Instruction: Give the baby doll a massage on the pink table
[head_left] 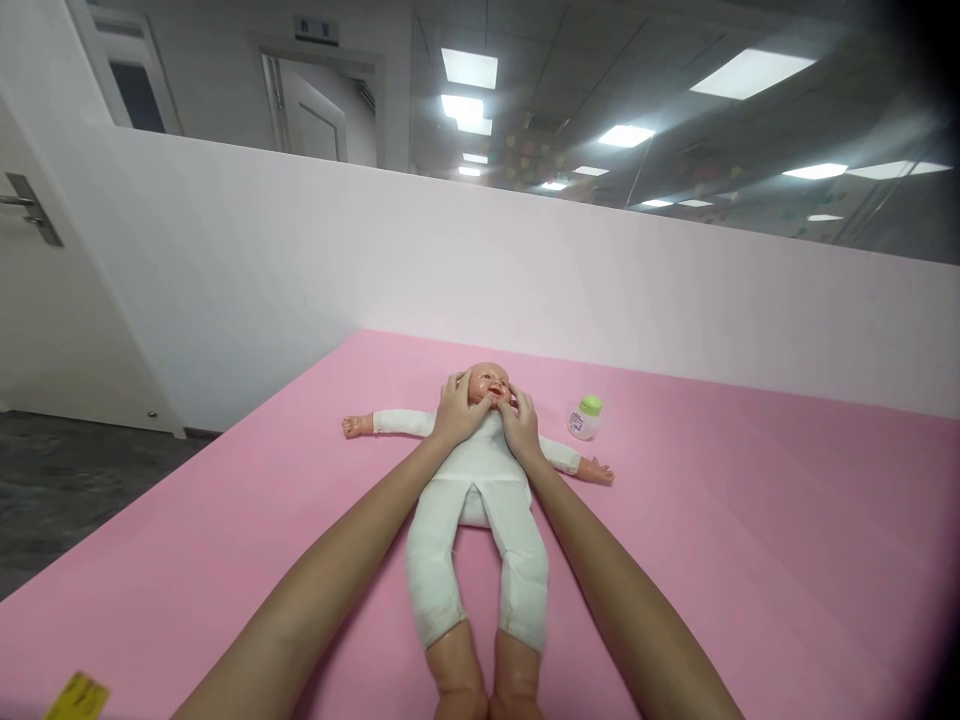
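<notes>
A baby doll (pixel 480 500) in a white suit lies on its back on the pink mat (pixel 750 520), arms spread, feet toward me. My left hand (pixel 459 408) rests against the left side of the doll's head, thumb near its chin. My right hand (pixel 519 420) touches the right cheek, fingers laid along the face. Both hands cup the doll's head (pixel 489 382) from either side.
A small white bottle with a green cap (pixel 585 416) stands on the mat just right of the doll's head. A white partition wall (pixel 525 270) runs behind the mat. A door (pixel 45 300) and dark floor (pixel 67 480) are at left. A yellow scrap (pixel 79 698) lies at the near left.
</notes>
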